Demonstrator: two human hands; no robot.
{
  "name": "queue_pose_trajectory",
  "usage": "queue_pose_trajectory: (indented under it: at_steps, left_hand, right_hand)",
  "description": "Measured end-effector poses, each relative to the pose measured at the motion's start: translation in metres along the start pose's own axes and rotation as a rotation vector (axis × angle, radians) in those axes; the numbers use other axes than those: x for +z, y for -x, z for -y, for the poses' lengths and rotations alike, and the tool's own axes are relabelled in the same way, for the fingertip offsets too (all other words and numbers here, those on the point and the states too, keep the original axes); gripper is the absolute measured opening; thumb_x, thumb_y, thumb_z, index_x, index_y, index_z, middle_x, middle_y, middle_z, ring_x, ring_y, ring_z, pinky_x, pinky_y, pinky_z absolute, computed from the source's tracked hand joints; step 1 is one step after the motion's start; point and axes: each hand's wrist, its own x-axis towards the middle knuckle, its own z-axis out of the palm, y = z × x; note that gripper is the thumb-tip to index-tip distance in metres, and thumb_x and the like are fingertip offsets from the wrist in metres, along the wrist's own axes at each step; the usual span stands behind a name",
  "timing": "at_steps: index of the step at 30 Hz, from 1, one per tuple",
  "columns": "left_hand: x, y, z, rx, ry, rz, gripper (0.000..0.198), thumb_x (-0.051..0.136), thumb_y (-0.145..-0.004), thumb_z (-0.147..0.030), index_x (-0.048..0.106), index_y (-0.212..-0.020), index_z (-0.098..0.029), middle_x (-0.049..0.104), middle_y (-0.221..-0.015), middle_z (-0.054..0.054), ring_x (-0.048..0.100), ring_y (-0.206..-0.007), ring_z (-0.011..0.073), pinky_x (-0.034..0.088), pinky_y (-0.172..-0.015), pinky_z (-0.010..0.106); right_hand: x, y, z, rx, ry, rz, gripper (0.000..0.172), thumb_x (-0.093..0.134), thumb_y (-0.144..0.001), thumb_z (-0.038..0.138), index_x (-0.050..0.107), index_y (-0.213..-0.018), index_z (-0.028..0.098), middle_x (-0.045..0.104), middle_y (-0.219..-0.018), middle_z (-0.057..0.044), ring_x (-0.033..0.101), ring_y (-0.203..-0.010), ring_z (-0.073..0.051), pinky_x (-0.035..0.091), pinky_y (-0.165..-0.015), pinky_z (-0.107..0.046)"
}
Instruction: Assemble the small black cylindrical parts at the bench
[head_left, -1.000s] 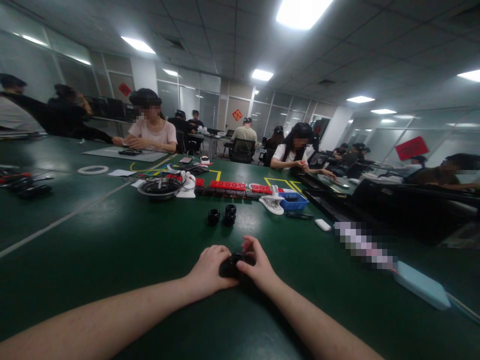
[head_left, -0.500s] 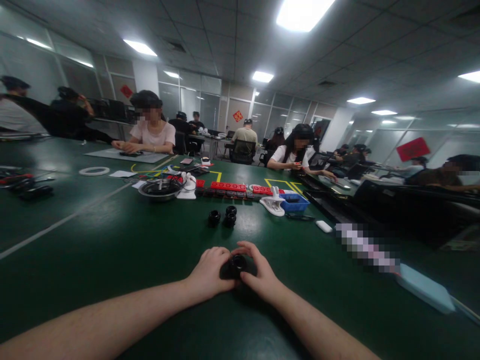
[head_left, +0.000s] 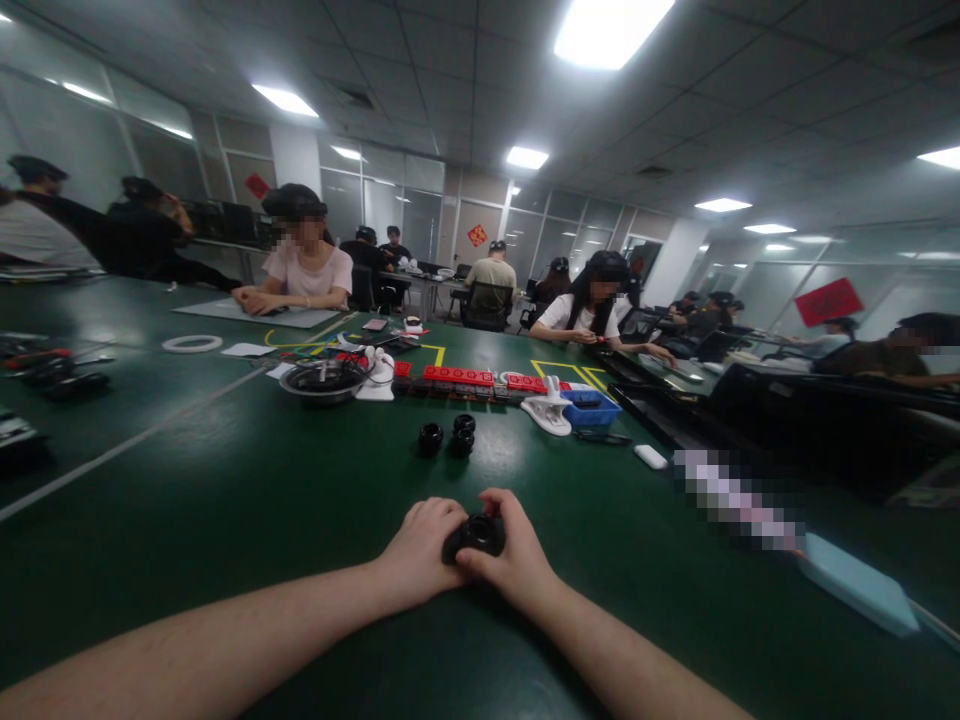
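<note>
Both of my hands meet on the green table [head_left: 225,480] just in front of me. Between them sits a small black round part [head_left: 474,533], like a knob or lens ring. My left hand [head_left: 420,545] is curled against its left side. Fingers of my right hand [head_left: 514,555] wrap over its right side and top. Further out on the table lie three similar black round parts [head_left: 448,438], close together and untouched.
A metal bowl [head_left: 322,378], a row of red blocks [head_left: 480,378], a white clamp [head_left: 547,408] and a blue bin [head_left: 592,408] stand mid-table. A white pad [head_left: 649,456] and a light blue case [head_left: 855,585] lie at right. Several seated people work around the far sides.
My right fingers have closed further over the black part, and both hands shifted slightly. The view has tilted a little; the three loose parts have not moved.
</note>
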Motion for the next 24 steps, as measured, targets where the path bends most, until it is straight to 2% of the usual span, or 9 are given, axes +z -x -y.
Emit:
queue_pose_trajectory:
  at_steps: [5,8,10,13,17,21,24]
  left_hand:
    - [-0.003,0.0,-0.004,-0.006,0.002,0.011,0.038,0.062,-0.065,-0.037,0.055,-0.099,-0.02,0.053,-0.102,0.004,0.046,-0.095,0.0225,0.035,-0.085,0.037]
    - [-0.002,0.0,-0.002,-0.007,-0.004,0.0,0.04,0.063,-0.065,-0.041,0.055,-0.098,-0.02,0.052,-0.104,0.005,0.045,-0.097,0.0235,0.035,-0.086,0.037]
    - [0.0,0.0,0.0,0.002,-0.009,-0.008,0.042,0.063,-0.063,-0.044,0.056,-0.097,-0.02,0.052,-0.104,0.005,0.045,-0.097,0.0239,0.035,-0.086,0.038]
    - [0.001,0.0,0.002,0.015,-0.011,-0.011,0.041,0.064,-0.062,-0.043,0.056,-0.097,-0.021,0.052,-0.103,0.004,0.045,-0.096,0.0235,0.034,-0.085,0.037]
    - [0.0,0.0,0.001,0.011,-0.005,-0.001,0.038,0.063,-0.064,-0.041,0.056,-0.095,-0.021,0.052,-0.101,0.004,0.046,-0.095,0.023,0.035,-0.084,0.036]
    - [0.001,-0.001,0.001,0.017,-0.014,0.005,0.038,0.061,-0.065,-0.043,0.055,-0.096,-0.021,0.052,-0.101,0.004,0.046,-0.094,0.023,0.035,-0.084,0.036]
    - [0.0,-0.001,0.0,0.009,-0.018,0.009,0.036,0.061,-0.065,-0.039,0.055,-0.097,-0.021,0.052,-0.101,0.004,0.046,-0.095,0.0229,0.035,-0.084,0.036]
  right_hand:
    - [-0.005,0.0,0.004,-0.013,-0.044,0.048,0.047,0.063,-0.06,0.017,0.044,-0.103,0.02,0.053,-0.094,-0.004,0.051,-0.09,-0.019,0.04,-0.082,-0.036]
    - [-0.013,0.001,0.007,-0.094,-0.187,0.188,0.055,0.053,-0.065,0.01,0.036,-0.116,0.021,0.053,-0.107,-0.006,0.049,-0.102,-0.019,0.035,-0.091,-0.038]
    - [-0.017,0.003,0.006,-0.114,-0.244,0.244,0.062,0.051,-0.067,0.011,0.028,-0.124,0.022,0.048,-0.118,-0.007,0.043,-0.111,-0.02,0.031,-0.096,-0.04]
    - [-0.017,0.003,0.0,-0.071,-0.194,0.18,0.065,0.054,-0.071,0.022,0.024,-0.128,0.021,0.04,-0.126,-0.01,0.036,-0.118,-0.022,0.026,-0.099,-0.042]
    - [-0.009,0.002,-0.008,-0.044,-0.098,0.074,0.066,0.06,-0.068,0.032,0.028,-0.125,0.019,0.044,-0.117,-0.01,0.042,-0.109,-0.022,0.032,-0.094,-0.04]
    - [-0.004,0.001,-0.005,-0.057,-0.013,0.023,0.064,0.067,-0.061,0.031,0.037,-0.116,0.019,0.048,-0.103,-0.007,0.047,-0.097,-0.021,0.038,-0.087,-0.038]
    - [-0.004,0.002,0.001,-0.069,0.034,0.037,0.054,0.067,-0.06,0.026,0.043,-0.109,0.019,0.051,-0.098,-0.005,0.05,-0.092,-0.02,0.041,-0.083,-0.036]
